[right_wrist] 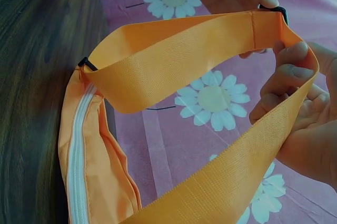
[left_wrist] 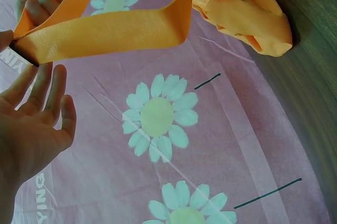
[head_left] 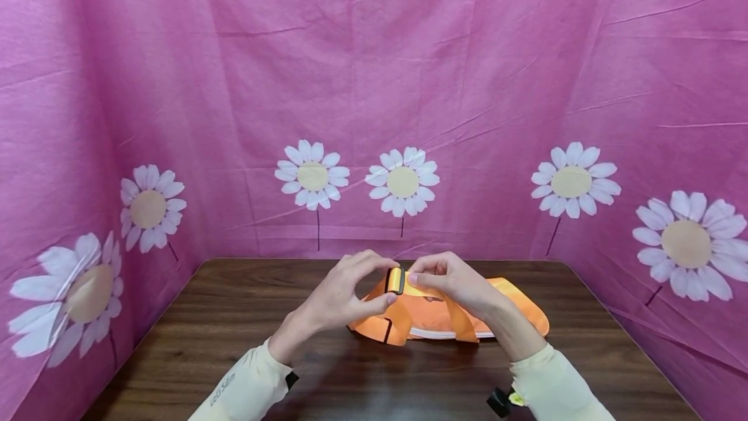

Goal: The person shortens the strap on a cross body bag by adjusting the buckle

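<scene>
An orange zippered bag (head_left: 526,307) rests on the table, its webbing strap (right_wrist: 226,176) raised in loops above it. My left hand (head_left: 341,294) holds the black strap slider (head_left: 402,273) at its edges, between the thumb and fingertips. Just to the right, my right hand (head_left: 456,281) pinches the strap close to the slider, with its other fingers bent inside the loop. In the right wrist view, a white zipper (right_wrist: 79,155) runs along the bag, and a small black ring (right_wrist: 87,64) joins the strap to the bag's end.
Under the hands is a dark wood-grain table (head_left: 245,297). Pink cloth (head_left: 380,70) printed with white daisies hangs behind it and on both sides. Pale sleeves (head_left: 242,385) cover the forearms, with a black device (head_left: 498,401) near the right wrist.
</scene>
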Motion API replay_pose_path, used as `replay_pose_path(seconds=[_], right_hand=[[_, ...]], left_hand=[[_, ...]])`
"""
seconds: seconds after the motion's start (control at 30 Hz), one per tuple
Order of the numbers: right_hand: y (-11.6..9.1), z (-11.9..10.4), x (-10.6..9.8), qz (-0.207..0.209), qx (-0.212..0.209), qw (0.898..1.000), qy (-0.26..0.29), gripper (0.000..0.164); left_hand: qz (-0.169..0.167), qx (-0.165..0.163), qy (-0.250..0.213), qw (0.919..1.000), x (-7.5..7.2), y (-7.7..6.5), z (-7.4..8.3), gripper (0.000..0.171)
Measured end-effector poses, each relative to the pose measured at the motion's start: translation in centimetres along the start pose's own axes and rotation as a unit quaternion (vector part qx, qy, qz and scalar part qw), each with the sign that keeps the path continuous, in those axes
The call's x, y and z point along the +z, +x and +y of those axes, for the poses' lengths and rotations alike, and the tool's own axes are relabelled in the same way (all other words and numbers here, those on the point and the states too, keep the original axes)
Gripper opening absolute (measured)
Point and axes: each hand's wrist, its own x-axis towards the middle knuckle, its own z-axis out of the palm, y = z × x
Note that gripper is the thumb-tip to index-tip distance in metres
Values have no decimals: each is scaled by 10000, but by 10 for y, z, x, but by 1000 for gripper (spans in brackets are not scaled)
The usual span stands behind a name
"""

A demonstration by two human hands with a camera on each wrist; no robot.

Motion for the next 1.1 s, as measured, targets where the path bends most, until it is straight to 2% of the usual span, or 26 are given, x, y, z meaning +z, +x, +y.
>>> replay_pose_path(seconds=[0.17, 0.6, 0.73, 0.87, 1.0, 1.1], right_hand=[[1, 0, 4, 60, 18, 10000, -53, 20], [5, 6, 10, -5, -240, 9985, 488, 19], [5, 5, 8, 65, -103, 9993, 357, 21], [2, 3, 0, 23, 81, 9999, -106, 21], [-2, 3, -11, -92, 225, 9985, -499, 20], [-3, 5, -15, -107, 326, 9981, -507, 20]], left_hand=[[-65, -45, 25, 10000, 0, 0, -1, 44], [-162, -225, -252, 9993, 0, 0, -1, 48], [-196, -323, -240, 9990, -1, -1, -1, 47], [-164, -341, -412, 9984, -3, -1, -2, 43], [-100, -250, -661, 9974, -5, 0, -4, 41], [-125, -215, -748, 9969, -6, 1, -4, 42]])
